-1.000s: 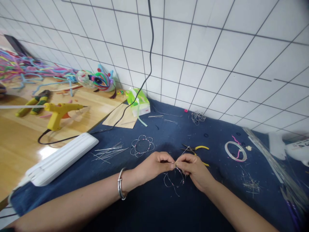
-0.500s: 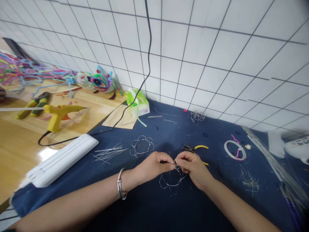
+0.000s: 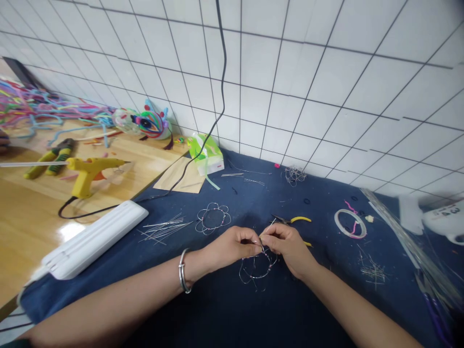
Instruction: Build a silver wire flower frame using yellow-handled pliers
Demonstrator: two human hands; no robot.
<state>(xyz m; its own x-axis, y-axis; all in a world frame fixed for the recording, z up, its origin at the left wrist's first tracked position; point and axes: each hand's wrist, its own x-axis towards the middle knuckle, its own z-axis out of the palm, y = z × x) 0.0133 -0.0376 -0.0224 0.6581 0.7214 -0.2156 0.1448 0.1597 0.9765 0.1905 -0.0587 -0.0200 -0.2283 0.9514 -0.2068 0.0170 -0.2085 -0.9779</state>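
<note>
With our beaded wire ring (image 3: 259,277) nearest us, just below and between the fingertips, we'd judge it best to steady the join and bend the wire in small, even turns so the loops don't warp. Our left hand (image 3: 226,249) and right hand (image 3: 290,246) both pinch its far edge, nearly touching, while the yellow-handled pliers (image 3: 300,219) lie just beyond the right.

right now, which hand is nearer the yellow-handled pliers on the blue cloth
Right. The right hand is just on the near side of the pliers, partly covering them in view; the left hand is farther off, to their left.
</note>
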